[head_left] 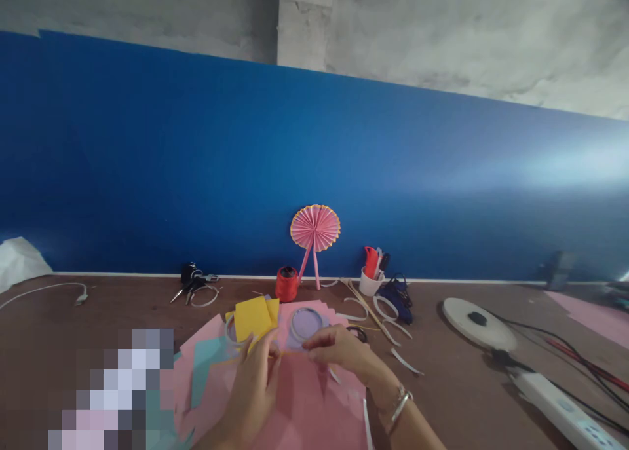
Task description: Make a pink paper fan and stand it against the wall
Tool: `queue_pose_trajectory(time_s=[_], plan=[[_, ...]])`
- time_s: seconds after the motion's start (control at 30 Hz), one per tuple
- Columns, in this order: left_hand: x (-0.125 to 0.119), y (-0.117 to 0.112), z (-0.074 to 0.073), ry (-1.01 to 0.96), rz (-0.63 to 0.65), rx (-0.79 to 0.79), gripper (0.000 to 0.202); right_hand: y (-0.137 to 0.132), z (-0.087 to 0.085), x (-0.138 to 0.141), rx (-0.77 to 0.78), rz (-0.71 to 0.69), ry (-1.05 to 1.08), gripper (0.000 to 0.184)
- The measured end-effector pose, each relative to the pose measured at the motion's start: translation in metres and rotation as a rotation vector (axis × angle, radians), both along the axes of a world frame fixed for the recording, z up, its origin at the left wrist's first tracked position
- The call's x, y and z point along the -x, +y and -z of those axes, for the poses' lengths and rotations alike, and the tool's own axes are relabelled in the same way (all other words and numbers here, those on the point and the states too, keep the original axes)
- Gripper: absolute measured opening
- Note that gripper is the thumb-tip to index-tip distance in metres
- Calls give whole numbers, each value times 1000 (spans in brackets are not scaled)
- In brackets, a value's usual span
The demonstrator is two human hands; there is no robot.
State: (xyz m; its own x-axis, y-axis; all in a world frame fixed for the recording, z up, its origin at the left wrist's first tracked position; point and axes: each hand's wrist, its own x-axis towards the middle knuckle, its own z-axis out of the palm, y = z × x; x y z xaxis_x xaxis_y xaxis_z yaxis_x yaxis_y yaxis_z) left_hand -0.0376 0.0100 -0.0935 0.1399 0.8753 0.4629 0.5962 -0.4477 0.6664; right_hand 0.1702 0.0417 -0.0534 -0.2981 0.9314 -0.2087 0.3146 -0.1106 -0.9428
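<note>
Pink paper [304, 404] with a thin yellow edge lies low in front of me, over other coloured sheets. My left hand [258, 375] is curled at that edge, thumb and fingers closed near it. From the right, my right hand [339, 352] pinches at the same edge, with a bracelet [400, 407] on the wrist. The fingers hide much of the grip. Just beyond the hands are yellow paper pieces [253, 317] and a roll of clear tape [293, 323]. Teal paper [204, 365] shows under the pink sheets at the left.
A pleated pink fan [315, 228] leans on the blue partition [196, 155] behind a red spool [287, 285]. Scissors and keys [194, 283] lie at the back left. To the right are a white cup of pens [369, 283], paper strips [407, 362], a white disc [476, 324] and a power strip [560, 401].
</note>
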Motion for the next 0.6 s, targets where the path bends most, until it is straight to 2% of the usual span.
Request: queue_pose_trajectory(time_s=[0.07, 0.2, 0.37, 0.6], plan=[[1, 2, 2, -19, -26, -10, 34, 1, 0, -3, -10, 11, 8, 29], [1, 2, 2, -46, -21, -20, 36, 2, 4, -1, -60, 34, -72, 17], [0, 0, 3, -120, -15, 29, 38, 1, 2, 6, -89, 42, -190, 19], [1, 4, 7, -107, 29, 53, 41, -3, -10, 6, -86, -1, -117, 22]])
